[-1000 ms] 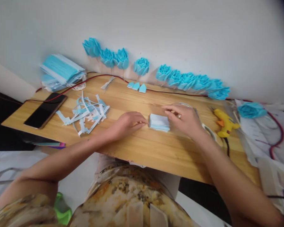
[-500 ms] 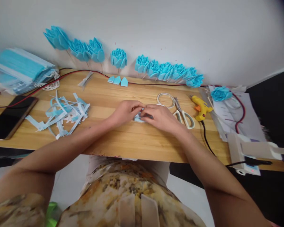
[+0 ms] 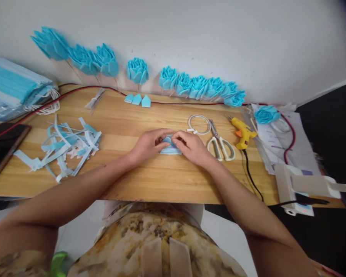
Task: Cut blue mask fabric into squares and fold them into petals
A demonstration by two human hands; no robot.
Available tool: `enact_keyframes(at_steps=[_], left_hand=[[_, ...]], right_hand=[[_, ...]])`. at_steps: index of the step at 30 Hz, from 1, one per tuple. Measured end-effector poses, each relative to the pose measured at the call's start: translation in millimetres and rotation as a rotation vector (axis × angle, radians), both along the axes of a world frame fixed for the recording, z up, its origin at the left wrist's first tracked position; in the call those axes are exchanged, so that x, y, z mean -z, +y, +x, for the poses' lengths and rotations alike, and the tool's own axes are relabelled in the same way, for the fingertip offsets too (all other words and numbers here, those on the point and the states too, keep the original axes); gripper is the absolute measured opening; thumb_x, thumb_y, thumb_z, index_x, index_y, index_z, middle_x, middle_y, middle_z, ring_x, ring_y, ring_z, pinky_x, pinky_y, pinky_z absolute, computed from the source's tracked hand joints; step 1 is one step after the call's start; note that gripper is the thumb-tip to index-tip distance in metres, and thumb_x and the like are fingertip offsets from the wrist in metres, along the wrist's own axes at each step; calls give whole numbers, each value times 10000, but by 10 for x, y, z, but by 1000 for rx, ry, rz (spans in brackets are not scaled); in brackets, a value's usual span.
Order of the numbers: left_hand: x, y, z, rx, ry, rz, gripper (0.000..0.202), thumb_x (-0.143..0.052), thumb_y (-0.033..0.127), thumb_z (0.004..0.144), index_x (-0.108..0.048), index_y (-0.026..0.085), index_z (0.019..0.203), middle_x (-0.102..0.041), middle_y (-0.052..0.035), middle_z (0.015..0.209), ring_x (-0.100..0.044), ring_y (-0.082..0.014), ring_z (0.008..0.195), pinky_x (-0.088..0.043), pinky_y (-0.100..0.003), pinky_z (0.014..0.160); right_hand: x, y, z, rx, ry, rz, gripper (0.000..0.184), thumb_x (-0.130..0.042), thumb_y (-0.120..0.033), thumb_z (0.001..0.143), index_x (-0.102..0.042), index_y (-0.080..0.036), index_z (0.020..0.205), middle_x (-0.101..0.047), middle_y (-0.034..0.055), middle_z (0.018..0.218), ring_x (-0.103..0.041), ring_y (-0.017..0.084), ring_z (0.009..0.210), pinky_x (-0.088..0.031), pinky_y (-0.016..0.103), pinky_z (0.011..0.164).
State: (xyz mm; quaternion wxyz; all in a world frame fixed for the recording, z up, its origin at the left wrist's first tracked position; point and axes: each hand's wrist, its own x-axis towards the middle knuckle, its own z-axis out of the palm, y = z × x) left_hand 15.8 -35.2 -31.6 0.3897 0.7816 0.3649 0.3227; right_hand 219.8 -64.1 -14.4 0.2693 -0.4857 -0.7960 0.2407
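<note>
Both my hands meet at the middle of the wooden table. My left hand and my right hand pinch a small stack of light blue folded mask pieces that rests on the wood. The fingers of both hands are closed on its top edge, and they hide most of the stack. Three small folded blue pieces lie farther back near the wall.
Blue mask-fabric roses lean along the wall. A pile of cut strips, a stack of face masks and a phone lie at the left. Scissors, a wire coil, a yellow glue gun and a power strip lie at the right.
My right hand moved left onto the stack, meeting my left hand, and both now pinch it. The view swung right, bringing the scissors and power strip in.
</note>
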Motion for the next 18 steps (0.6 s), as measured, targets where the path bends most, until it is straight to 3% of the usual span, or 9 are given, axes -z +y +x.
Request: enact_keyframes(at_steps=[5,10,14,16,18], left_hand=[[11,46,6,-102,7,106,310,-625,180,843,-719,214,1137,-729,-42,933,-637,-158,820,-508,-289,780],[-31,80,-26,-177,-65,95,327,-616,179,839,-705,195,1153,-726,-37,883,-640,-157,799,-522,-285,762],[-92,23,-36,-250,-62,161,333,-557,153,866,-684,193,1172,-719,-30,888,-640,-147,799,-523,-282,773],[-116,-21,-33,-202,-16,251,286,-548,165,892,-695,187,1137,-730,-42,899,-652,-164,823,-522,-307,800],[-123,-58,-23,-68,51,361,218,-542,193,920,-718,180,1048,-748,-62,921,-667,-192,862,-522,-344,830]], right_hand=[[-109,-25,21,94,37,99,171,-483,-311,965,-595,-222,870,-668,30,858,-582,172,778,-427,313,750],[-119,-3,59,238,303,-7,194,-511,-388,943,-585,-234,851,-607,9,778,-551,159,695,-442,297,649],[-56,56,89,363,480,-4,230,-533,-456,917,-560,-243,832,-545,11,766,-516,164,698,-451,294,631],[-40,75,98,392,551,-24,234,-539,-464,909,-550,-244,831,-529,11,767,-514,164,705,-467,296,649],[-34,83,104,396,609,-59,226,-543,-454,906,-541,-242,830,-519,9,766,-511,158,693,-476,294,653]])
